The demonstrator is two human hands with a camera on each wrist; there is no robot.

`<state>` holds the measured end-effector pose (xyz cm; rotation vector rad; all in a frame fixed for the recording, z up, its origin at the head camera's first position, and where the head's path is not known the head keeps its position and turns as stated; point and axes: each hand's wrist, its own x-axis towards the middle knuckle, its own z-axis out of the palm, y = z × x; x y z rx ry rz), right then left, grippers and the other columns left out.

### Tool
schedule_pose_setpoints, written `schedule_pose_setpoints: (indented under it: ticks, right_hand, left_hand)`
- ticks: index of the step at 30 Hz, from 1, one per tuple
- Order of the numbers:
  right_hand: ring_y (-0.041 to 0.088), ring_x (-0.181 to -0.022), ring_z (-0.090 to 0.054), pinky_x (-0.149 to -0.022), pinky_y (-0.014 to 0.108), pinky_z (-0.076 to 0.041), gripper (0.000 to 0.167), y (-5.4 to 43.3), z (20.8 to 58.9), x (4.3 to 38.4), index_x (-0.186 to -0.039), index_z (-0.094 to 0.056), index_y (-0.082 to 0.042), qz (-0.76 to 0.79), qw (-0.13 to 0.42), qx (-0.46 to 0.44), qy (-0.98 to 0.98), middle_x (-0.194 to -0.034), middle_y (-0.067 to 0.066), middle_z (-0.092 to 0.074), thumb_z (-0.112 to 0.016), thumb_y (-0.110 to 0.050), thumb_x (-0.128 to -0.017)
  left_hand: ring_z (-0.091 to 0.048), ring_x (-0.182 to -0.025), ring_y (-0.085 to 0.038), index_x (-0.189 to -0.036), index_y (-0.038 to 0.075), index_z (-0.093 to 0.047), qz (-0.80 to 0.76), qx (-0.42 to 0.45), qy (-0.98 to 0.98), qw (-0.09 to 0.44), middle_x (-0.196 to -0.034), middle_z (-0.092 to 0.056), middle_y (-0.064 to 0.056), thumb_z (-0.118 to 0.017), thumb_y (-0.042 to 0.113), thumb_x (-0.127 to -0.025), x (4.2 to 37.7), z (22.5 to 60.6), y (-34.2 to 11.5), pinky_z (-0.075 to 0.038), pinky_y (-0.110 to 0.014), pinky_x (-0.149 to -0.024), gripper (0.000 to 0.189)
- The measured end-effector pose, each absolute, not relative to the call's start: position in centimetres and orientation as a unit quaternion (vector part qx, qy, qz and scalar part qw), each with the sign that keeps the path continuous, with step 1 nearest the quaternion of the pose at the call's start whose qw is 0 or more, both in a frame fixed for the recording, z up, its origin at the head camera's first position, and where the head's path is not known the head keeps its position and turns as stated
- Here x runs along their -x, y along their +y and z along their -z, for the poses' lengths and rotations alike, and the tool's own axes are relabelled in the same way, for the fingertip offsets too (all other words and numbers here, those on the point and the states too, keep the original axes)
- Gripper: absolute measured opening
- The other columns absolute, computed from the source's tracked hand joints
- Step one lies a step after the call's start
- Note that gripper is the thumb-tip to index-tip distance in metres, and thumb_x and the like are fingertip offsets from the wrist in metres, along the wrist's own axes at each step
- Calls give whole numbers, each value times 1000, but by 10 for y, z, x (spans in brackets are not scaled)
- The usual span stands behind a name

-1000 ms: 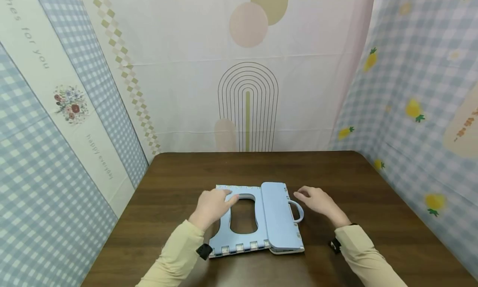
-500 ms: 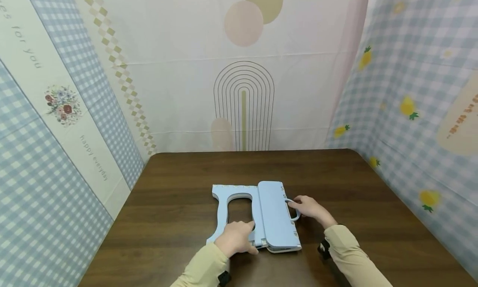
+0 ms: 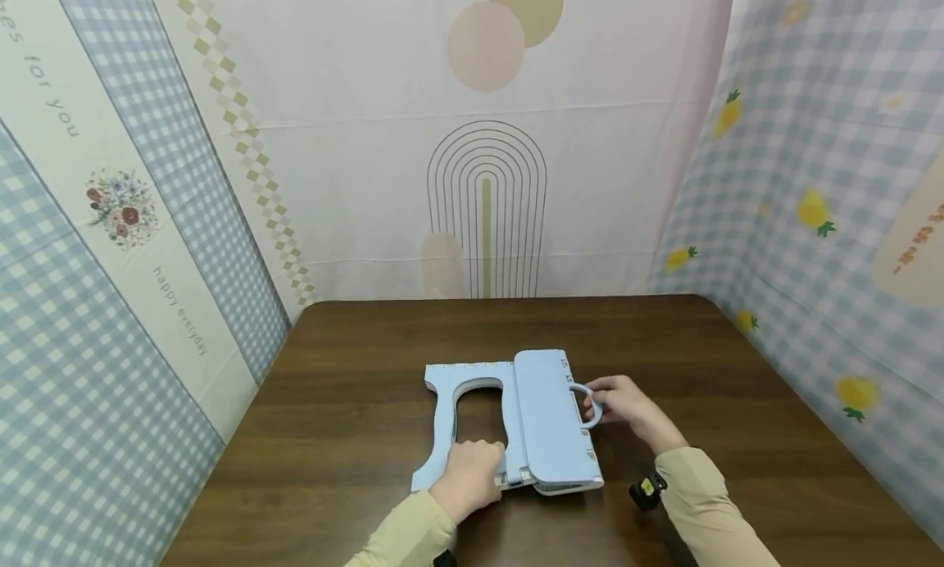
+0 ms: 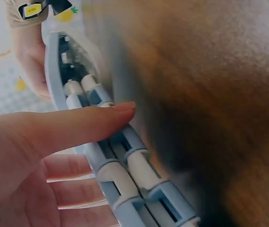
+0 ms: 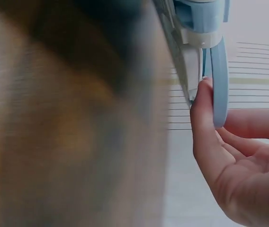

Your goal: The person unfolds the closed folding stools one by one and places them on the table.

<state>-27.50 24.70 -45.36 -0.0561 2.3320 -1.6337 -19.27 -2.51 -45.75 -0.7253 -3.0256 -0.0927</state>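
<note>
A light blue folding stool [image 3: 549, 419] lies folded flat on the dark wooden table, its cut-out legs pointing left and its handle on the right. My left hand [image 3: 472, 473] grips the near part of the legs, fingers over the top by the cut-out. In the left wrist view the thumb lies across the hinged edge [image 4: 113, 182], with blue and white hinge sections. At the other end, my right hand [image 3: 627, 407] holds the loop handle [image 3: 596, 405]. The right wrist view has the handle [image 5: 220, 90] between thumb and fingers.
Brown wood tabletop [image 3: 354, 403] extends around the stool on all sides. A pale printed cloth [image 3: 354, 190] hangs behind the table, and blue checked cloths hang at left and right.
My left hand has moved from above the far left of the legs to their near edge and taken hold. My right hand has come to the handle and now holds it.
</note>
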Motion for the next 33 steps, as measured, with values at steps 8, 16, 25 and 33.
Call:
schedule_pose_setpoints:
  ticks: [8, 16, 25, 33]
  right_hand:
    - [7, -74, -68, -71, 25, -58, 40, 251, 389, 266, -132, -43, 20, 596, 68, 61, 798, -89, 7, -72, -45, -4, -100]
    - [0, -78, -69, -71, 21, -57, 45, 239, 333, 246, -128, -51, 16, 617, -13, 84, 783, -85, -12, -73, -58, -16, -97]
    - [3, -89, -70, -84, 19, -54, 53, 218, 302, 233, -134, -52, 7, 608, -22, 122, 784, -102, -16, -72, -62, -27, -95]
    - [-2, -99, -66, -90, 15, -49, 55, 193, 292, 229, -142, -47, -4, 601, -11, 140, 786, -125, 9, -64, -65, -24, -94]
  left_hand:
    - [-53, -55, -12, -84, 14, -56, 107, 263, -958, 28, -64, -57, 5, -86, 33, -70, 191, 441, -28, -40, -26, -49, 37]
    - [-44, -56, -1, -88, 15, -57, 264, 302, -916, 33, -66, -55, 9, -84, 32, -73, 191, 436, -29, -35, -16, -52, 35]
    - [-54, -67, 4, -104, 11, -65, 412, 302, -860, 15, -85, -71, -1, -83, 27, -75, 188, 443, -26, -44, -12, -59, 38]
    - [-72, -98, -25, -108, 3, -65, 525, 295, -799, 2, -102, -72, -12, -83, 17, -75, 191, 454, -24, -56, -22, -82, 40]
